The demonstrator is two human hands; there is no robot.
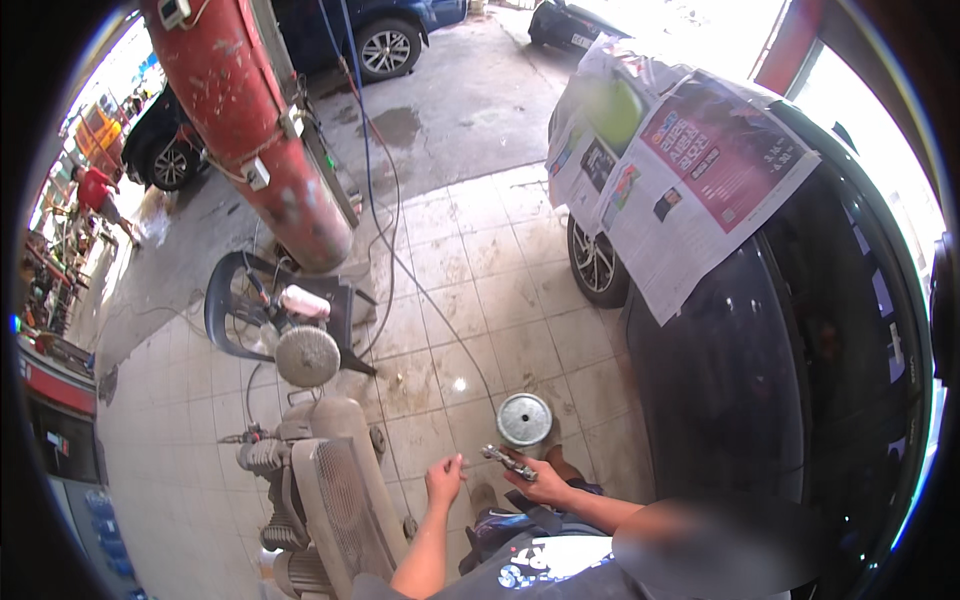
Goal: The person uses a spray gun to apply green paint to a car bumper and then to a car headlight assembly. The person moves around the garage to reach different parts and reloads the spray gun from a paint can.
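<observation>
My right hand (545, 484) is closed around a metallic tool (509, 461) that looks like a spray gun; its silver body sticks out to the left of my fingers. To the left of it, my left hand (446, 478) is raised with its fingers curled in, and I see nothing in it. Just beyond my hands is a round silver metal disc (524, 405) with a dark hole in its centre. What lies under the disc is hidden.
A dusty air compressor (345, 480) stands at my left. Beyond it, a black plastic chair (228, 300) holds several items beside a red pillar (225, 110). A dark car (700, 380), partly covered with newspaper (690, 180), is at my right. A hose (432, 300) crosses the tiles.
</observation>
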